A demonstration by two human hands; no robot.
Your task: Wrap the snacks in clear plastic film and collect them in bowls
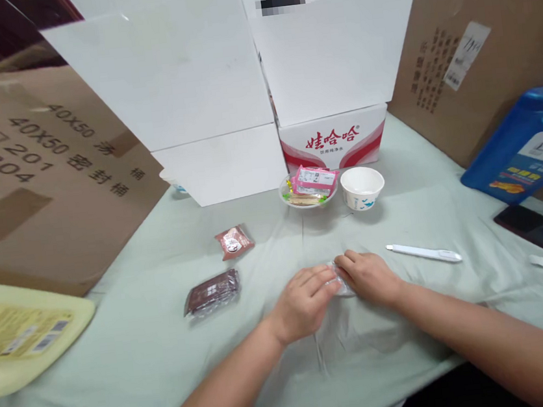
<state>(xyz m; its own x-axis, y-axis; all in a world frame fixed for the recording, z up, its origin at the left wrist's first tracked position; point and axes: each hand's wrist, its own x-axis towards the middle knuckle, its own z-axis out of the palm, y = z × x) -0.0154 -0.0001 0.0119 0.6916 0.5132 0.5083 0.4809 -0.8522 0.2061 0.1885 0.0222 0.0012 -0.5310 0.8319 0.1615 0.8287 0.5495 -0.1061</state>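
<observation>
A: From the head view, where does the clear plastic packet (pixel 344 286) lie?

B: Low on the cloth-covered worktop (pixel 136 356), right between the left hand (pixel 303 301) and the right hand (pixel 369 277). Both touch it.

A: Why hold it from two sides?

B: I'd guess so each hand can steady it against the other, with the surface close underneath.

A: And the other things?

B: The dark brown packet (pixel 213 293) and small reddish packet (pixel 235 241) sit off to the left, the slim white tool (pixel 424 253) to the right. The filled bowl (pixel 311 206) and white paper cup (pixel 357 201) stand farther back, probably to leave the hands room.

A: How do the fingers stand?

B: Bent and clamped on the packet: the left ones at its left edge, the right ones curled over its upper right. Their tips are partly hidden, so I can't tell the exact pinch.
</observation>
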